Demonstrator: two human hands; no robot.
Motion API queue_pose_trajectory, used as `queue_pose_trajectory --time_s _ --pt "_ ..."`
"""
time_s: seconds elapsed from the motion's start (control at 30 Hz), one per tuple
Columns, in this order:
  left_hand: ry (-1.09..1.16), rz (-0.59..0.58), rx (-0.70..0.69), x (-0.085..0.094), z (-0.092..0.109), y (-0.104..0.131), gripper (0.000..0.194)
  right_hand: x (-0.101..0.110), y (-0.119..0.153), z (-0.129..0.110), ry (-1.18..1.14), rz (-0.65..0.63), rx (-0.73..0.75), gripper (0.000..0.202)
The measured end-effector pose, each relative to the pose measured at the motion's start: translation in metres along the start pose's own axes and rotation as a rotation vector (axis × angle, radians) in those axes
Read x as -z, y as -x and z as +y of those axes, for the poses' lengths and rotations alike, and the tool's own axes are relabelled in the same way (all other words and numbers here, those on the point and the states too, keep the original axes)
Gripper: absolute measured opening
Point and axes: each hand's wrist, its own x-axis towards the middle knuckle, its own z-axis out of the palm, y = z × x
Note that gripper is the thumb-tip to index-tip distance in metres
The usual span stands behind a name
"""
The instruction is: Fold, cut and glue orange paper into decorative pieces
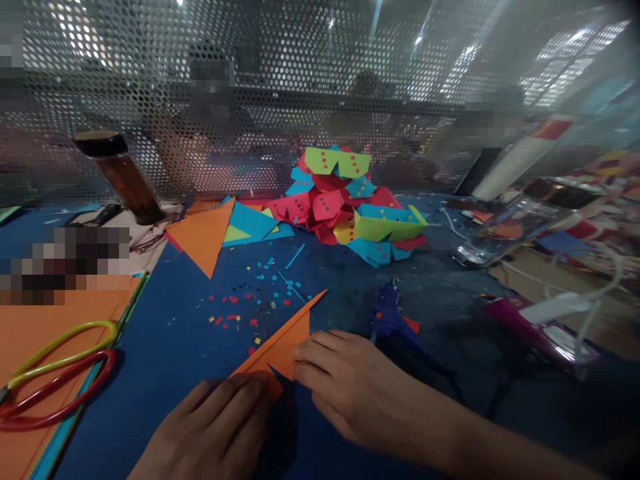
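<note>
A piece of orange paper (287, 337), folded to a long pointed shape with a notch in its lower edge, lies on the blue tabletop. My left hand (215, 423) has its fingers curled over the paper's near left end, covering that corner. At the right part my right hand (350, 383) grips the paper's edge with bent fingers pressed together; its thumb is hidden. Just beyond the paper are tiny cut paper bits (233, 320) in red, blue and yellow. To the right of my right hand lies a blue glue gun (395, 320).
Folded paper pieces (327, 207) are heaped at the back, beside orange and blue triangles (205, 230). Scissors (65, 373) rest on orange sheets (30, 333) at left. A brown bottle (127, 180), a clear bottle (520, 223) and a purple phone (543, 333) stand or lie around. Perforated metal (275, 80) closes the back.
</note>
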Motion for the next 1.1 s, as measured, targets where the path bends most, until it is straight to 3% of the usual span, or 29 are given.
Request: queue_pose_trajectory --time_s 0.13,0.43,0.8,1.1 --pt "0.001 0.022 0.018 0.0001 0.0016 -0.0017 0.039 -0.0003 -0.0016 -0.0017 0.005 -0.011 -0.011 0.011" --pt "-0.02 0.038 -0.005 0.0009 0.0001 -0.0025 0.04 -0.0059 -0.0077 -0.0029 0.002 -0.004 -0.007 0.036" --pt "0.001 0.043 0.008 0.001 -0.0014 -0.0068 0.046 0.0007 -0.0025 -0.0009 0.022 -0.001 0.016 0.009" --pt "0.022 0.052 0.017 0.0033 -0.0006 -0.0074 0.048 0.0001 -0.0027 -0.0007 0.003 -0.003 0.007 0.013"
